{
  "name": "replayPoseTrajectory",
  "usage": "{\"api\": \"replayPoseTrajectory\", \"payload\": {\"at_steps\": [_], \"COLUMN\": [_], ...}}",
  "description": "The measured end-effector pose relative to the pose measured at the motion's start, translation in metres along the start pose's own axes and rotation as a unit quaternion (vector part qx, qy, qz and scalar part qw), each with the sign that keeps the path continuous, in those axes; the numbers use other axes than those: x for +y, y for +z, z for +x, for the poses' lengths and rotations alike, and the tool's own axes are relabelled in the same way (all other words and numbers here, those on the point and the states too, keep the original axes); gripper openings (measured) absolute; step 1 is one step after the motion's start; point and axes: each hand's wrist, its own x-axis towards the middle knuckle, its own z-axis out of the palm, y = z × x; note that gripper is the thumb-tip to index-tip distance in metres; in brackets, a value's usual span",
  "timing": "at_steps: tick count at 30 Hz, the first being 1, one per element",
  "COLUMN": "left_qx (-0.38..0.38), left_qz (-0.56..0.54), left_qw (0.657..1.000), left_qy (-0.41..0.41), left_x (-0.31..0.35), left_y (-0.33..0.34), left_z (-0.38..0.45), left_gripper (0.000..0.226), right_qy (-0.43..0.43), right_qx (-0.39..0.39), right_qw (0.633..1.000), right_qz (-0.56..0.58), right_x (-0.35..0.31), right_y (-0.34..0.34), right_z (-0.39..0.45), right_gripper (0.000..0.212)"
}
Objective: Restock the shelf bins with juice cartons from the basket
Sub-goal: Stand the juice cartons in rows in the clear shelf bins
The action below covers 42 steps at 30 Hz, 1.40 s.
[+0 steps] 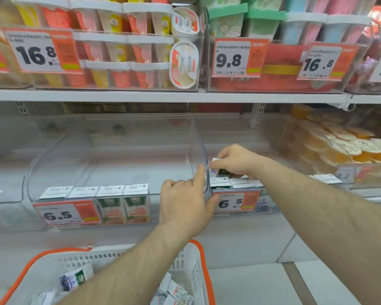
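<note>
Roughly speaking, I put this restock somewhere in the early-to-middle stretch. My right hand [234, 160] is reaching into the right-hand bin [271, 213], its fingers curled down round the top of a juice carton [218, 167] that sits just above the cartons already standing in that bin [231, 183]; I judge it is being set into place, though the hand hides most of the pack. My left hand [185, 205] rests on the clear divider wall [198, 150] between the two bins, the index finger stretched up along the plastic and the thumb hooked over the front edge, the other fingers loosely folded and holding nothing I can see. I read that as steadying the bin wall while the other hand works. The left-hand bin [53, 164] has a single front row of four cartons [123, 205] behind its 6.5 price tag [64, 213], with bare space to their right and all of the depth behind them unfilled. The right-hand bin shows a few white carton tops near its own 6.5 tag [233, 202], and how deep that row runs I cannot tell. Down below, the orange-rimmed basket [205, 271] holds a fair number of cartons lying loose [75, 280], partly hidden by my forearm. So a handful are shelved, one is in hand, and most of both bins plus the basket load remain to be dealt with.
</note>
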Motion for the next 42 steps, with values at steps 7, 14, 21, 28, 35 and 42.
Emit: {"api": "replayPoseTrajectory", "payload": {"at_steps": [7,14,21,28,35,42], "left_qx": [0.014,0.019,0.019,0.006,-0.006,-0.026], "left_qz": [-0.02,-0.028,-0.029,-0.042,0.013,0.023], "left_qw": [1.0,0.999,0.999,0.999,0.999,0.997], "left_qy": [-0.001,-0.003,0.0,0.021,0.051,0.063], "left_x": [-0.002,0.0,0.0,-0.006,-0.013,-0.02], "left_y": [0.007,0.007,0.01,0.006,0.003,0.002], "left_z": [0.001,-0.002,-0.003,0.001,0.006,0.01], "left_gripper": [0.066,0.061,0.066,0.07,0.079,0.081], "right_qy": [0.128,0.15,0.161,0.154,0.161,0.02], "right_qx": [-0.219,-0.249,-0.259,-0.224,-0.154,0.124], "right_qw": [0.945,0.945,0.943,0.956,0.974,0.991], "right_qz": [0.208,0.151,0.133,0.113,0.048,0.056], "right_x": [0.012,0.001,-0.014,-0.018,-0.019,-0.025], "right_y": [-0.017,-0.004,-0.002,0.001,0.003,0.012], "right_z": [0.022,0.024,0.022,0.017,0.007,-0.019], "right_gripper": [0.05,0.045,0.051,0.038,0.057,0.04]}}
